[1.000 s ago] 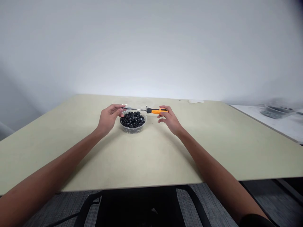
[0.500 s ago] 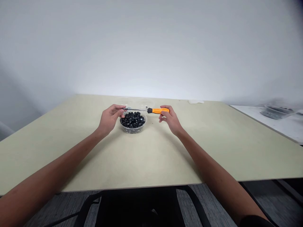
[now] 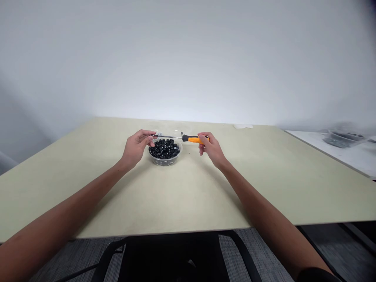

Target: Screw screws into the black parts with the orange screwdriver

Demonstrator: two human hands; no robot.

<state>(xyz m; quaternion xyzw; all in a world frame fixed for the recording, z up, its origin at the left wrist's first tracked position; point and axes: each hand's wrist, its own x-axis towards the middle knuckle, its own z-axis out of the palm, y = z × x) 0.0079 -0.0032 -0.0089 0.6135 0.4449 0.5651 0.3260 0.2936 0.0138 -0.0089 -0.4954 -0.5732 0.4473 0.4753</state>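
Note:
A clear plastic bowl (image 3: pixel 164 160) full of small black pieces stands on the pale table (image 3: pixel 188 188). Above its far rim an orange-handled screwdriver (image 3: pixel 192 138) lies level in the air, its metal shaft pointing left. My right hand (image 3: pixel 211 149) grips the orange handle. My left hand (image 3: pixel 136 147) pinches something small at the shaft's tip, too small to identify. Both hands hover just over the bowl.
A small white object (image 3: pixel 243 126) lies near the table's far edge. A second, white table (image 3: pixel 352 156) at the right carries a blurred tray (image 3: pixel 342 138) of dark pieces. A dark chair (image 3: pixel 176 258) sits below the table's near edge.
My right hand's fingers have closed around the screwdriver handle; a second ago they were spread under it. The left hand and the bowl have stayed put.

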